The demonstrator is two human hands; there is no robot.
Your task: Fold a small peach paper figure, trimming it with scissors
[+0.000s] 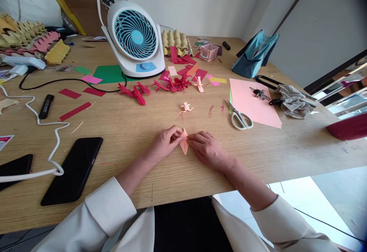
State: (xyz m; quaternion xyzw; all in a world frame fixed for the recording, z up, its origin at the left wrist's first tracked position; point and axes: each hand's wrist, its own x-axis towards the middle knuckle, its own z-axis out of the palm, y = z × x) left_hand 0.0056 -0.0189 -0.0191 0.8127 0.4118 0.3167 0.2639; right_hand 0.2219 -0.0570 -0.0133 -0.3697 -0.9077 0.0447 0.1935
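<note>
A small folded piece of pink origami paper (185,147), diamond-shaped, is between my two hands near the table's front edge. My left hand (168,139) pinches its left side between thumb and forefinger. On the opposite side, my right hand (208,149) has its fingertips closed on the right edge. Just beyond lies a light pink folded paper figure (186,107) with thin limbs. Another pale pink figure (198,85) is farther back, next to several red folded figures (177,84).
A white fan (137,37) stands at the back. Scissors (240,117) overlap pink paper sheets (252,101) with keys (260,93) on the right. A black phone (73,169) and a white cable (56,145) lie left. A blue bag (254,55) stands back right.
</note>
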